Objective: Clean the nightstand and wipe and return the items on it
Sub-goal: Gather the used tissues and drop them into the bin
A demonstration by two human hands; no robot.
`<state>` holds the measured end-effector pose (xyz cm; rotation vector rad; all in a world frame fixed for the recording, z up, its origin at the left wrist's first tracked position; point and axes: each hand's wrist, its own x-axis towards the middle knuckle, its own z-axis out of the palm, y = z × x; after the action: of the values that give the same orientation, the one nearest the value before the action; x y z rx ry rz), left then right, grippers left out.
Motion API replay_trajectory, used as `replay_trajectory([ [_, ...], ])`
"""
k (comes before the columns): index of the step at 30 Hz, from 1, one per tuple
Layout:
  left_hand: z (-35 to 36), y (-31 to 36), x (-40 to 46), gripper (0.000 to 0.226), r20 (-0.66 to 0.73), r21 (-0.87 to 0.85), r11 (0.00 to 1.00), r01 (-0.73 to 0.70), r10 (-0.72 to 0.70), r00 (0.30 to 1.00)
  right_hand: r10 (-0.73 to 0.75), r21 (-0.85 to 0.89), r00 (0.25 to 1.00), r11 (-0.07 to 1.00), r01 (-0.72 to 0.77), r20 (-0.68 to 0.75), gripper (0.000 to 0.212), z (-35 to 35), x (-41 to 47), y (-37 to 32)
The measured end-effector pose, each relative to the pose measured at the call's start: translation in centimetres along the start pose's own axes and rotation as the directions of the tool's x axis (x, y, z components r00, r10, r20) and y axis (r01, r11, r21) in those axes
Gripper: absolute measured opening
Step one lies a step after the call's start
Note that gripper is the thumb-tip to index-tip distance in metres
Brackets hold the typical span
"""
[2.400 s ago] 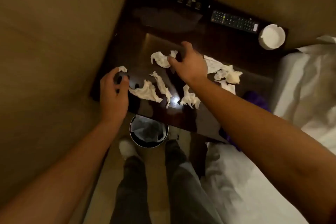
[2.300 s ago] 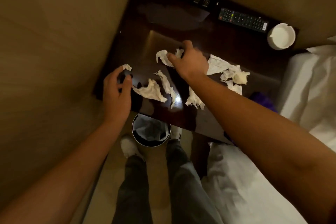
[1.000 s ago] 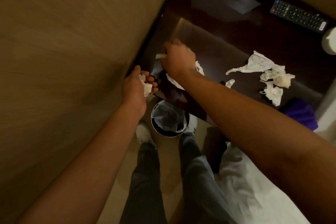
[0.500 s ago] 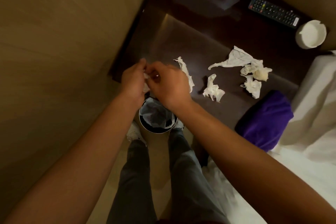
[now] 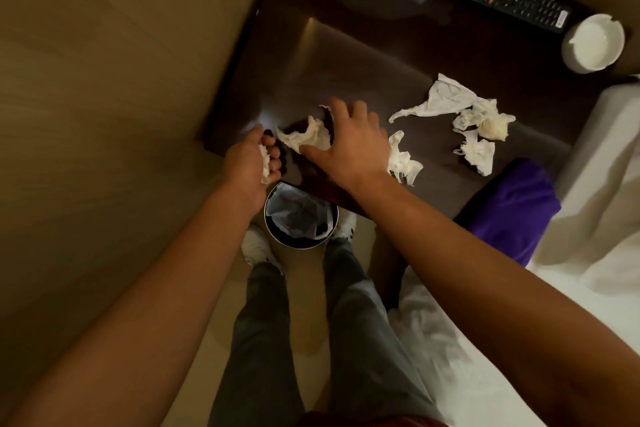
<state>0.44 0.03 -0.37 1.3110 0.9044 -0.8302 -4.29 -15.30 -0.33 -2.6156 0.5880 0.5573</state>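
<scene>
The dark nightstand carries crumpled white tissues. My left hand is at its front left corner, closed on a small tissue wad. My right hand lies spread on the top, fingers touching a crumpled tissue. Another tissue sits just right of that hand. A cluster of tissues lies further right. A black remote and a white ashtray stand at the back right.
A round bin with a liner stands on the floor under the front edge, between my feet. A purple cloth lies on the white bed at the right. A tan wall closes the left side.
My right hand has parted from my left and reached forward onto a tissue on the top. My left hand still holds its wad at the corner. The view has shifted slightly.
</scene>
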Motion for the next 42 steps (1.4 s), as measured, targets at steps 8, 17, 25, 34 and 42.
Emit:
replay_trajectory([
  [8, -0.2, 0.0, -0.1, 0.032, -0.022, 0.066, 0.998, -0.024, 0.026, 0.999, -0.044, -0.002, 0.997, 0.999, 0.045, 0.058, 0.038, 1.0, 0.4, -1.0],
  [17, 3.2, -0.6, -1.1, 0.036, 0.065, 0.123, 0.992, -0.018, 0.01, 0.998, 0.162, 0.725, 0.98, 0.66, -0.197, 0.119, 0.048, -3.4, -1.7, 2.8],
  [25, 9.1, -1.8, -4.3, 0.055, 0.432, -0.041, 0.993, 0.115, -0.086, 0.898, 0.11, 0.598, 0.942, 0.794, 0.11, -0.318, 0.034, -4.5, -4.9, 2.1],
  [34, 10.8, -3.0, -4.8, 0.045, 0.348, 0.071, 0.994, 0.085, -0.105, 0.932, -0.059, 0.221, 0.979, 0.97, 0.103, -0.195, 0.046, -3.1, -5.3, 3.8],
  [42, 12.1, -3.1, -2.7, 0.026, 0.202, 0.173, 0.985, -0.009, -0.027, 0.979, 0.035, 0.476, 0.983, 0.878, 0.057, -0.182, 0.067, -4.4, -5.1, 8.8],
])
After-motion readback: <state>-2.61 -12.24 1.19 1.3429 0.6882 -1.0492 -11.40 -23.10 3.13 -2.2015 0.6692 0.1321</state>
